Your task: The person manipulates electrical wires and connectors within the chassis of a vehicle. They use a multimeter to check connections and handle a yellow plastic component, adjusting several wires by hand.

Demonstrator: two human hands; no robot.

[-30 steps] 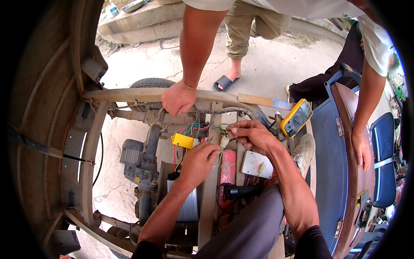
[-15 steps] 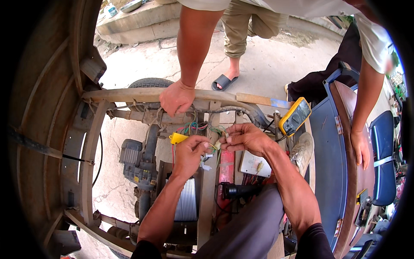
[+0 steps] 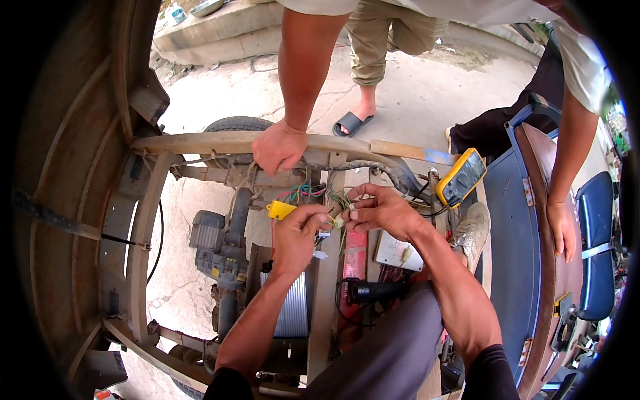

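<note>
My left hand [image 3: 298, 235] is closed in a pinch on a thin yellow wire [image 3: 331, 218], just left of a pale plastic connector [image 3: 339, 222]. Facing it, my right hand [image 3: 383, 215] pinches a small white connector [image 3: 352, 208] between thumb and fingers, with thin wires running up from it. The fingertips of both hands almost meet. Beside my left hand sits a yellow box [image 3: 281, 211]. Loose white plugs [image 3: 320, 255] hang below the fingers. Green and pink wires [image 3: 301, 193] spread out behind, across the vehicle frame.
A yellow multimeter [image 3: 462, 179] leans on the frame beside a shoe [image 3: 471, 230]. Below lie a white box [image 3: 393, 251], a black flashlight [image 3: 375, 291], a finned metal unit [image 3: 291, 308] and a motor [image 3: 217, 250]. Another person's hand [image 3: 279, 148] rests on the frame rail [image 3: 220, 144].
The whole view has shifted slightly, so the scene sits a little further right. Both hands keep their pinches close together with only small finger movements.
</note>
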